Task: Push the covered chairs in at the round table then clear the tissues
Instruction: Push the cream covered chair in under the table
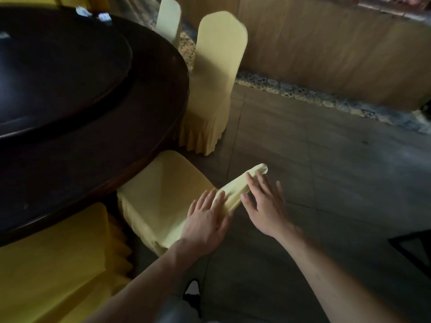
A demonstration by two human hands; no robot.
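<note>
From the head view, the left hand [208, 217] is lying flat with straight, spread fingers on the top of the near covered chair's backrest [235, 191], its seat partly under the round table [98, 127]. The right hand [264, 203] is reaching just beside, fingers straight, gripping nothing. Tissues [93, 13] are sitting at the far table edge.

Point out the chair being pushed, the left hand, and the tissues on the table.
chair [158, 192], head view, on its seat cover.
left hand [206, 221], head view, on the back of the hand.
tissues [104, 17], head view, on a white wad.
</note>
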